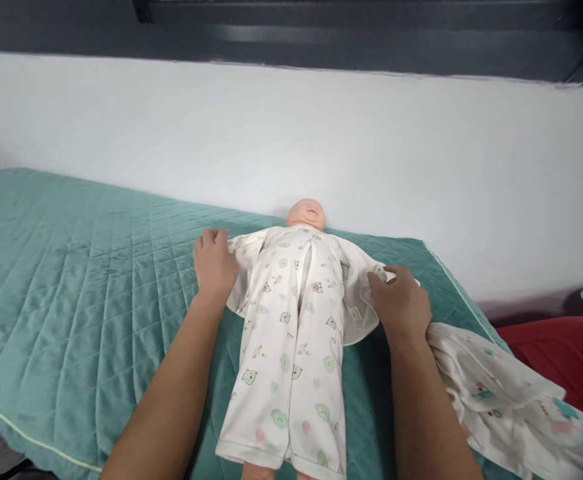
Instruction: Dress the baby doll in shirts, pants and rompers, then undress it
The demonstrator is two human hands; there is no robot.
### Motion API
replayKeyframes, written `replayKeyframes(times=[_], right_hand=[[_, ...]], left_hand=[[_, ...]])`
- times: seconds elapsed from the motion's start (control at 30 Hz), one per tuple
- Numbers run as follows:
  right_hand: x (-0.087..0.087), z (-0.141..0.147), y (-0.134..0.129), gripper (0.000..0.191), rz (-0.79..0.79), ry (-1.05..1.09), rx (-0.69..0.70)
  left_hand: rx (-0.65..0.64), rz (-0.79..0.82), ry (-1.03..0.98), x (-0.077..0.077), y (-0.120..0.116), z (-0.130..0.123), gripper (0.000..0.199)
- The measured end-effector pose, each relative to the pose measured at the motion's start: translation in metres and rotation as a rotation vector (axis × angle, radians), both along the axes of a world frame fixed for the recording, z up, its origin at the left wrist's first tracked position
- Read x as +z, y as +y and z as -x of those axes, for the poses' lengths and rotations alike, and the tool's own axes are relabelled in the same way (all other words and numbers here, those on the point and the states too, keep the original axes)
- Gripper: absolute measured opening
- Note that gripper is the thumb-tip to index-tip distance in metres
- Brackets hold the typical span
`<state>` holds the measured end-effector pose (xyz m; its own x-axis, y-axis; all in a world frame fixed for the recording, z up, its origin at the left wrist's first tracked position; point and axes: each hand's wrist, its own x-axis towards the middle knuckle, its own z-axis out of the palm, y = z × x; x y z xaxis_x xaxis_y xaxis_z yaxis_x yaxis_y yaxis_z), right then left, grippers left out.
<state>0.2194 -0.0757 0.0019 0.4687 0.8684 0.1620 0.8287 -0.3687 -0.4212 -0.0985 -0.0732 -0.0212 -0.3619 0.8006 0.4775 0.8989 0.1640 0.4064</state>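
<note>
A baby doll (306,213) lies on its back with its head toward the wall. White trousers (291,347) with green and pink prints cover its legs and the front of its body. Beneath them a white jacket (360,303) is spread out to both sides. My right hand (400,300) pinches the jacket's edge at the right, thumb and fingers together. At the left, my left hand (215,263) is by the jacket's other side; its fingers are bent, and what they hold, if anything, is hidden.
A green quilted cover (91,287) lies under the doll, against a white wall (291,133). Crumpled white printed clothing (501,393) lies at the right, beside a red object (561,353). A dark frame (291,37) runs above the wall.
</note>
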Motion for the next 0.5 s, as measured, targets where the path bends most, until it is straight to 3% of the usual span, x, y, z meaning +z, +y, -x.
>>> replayKeyframes(times=[0.1,0.2,0.5], right_hand=[[0.005,0.014,-0.005,0.048,-0.168,0.014,0.091],[0.005,0.029,0.005,0.047,-0.146,-0.003,0.242],[0.022,0.053,0.071,0.046,0.122,-0.292,0.398]], left_hand=[[-0.242,-0.054,0.075,-0.002,0.01,-0.011,0.037],[-0.403,-0.025,0.098,-0.006,0.025,-0.02,0.038],[-0.354,0.165,0.2,-0.003,0.052,-0.02,0.039]])
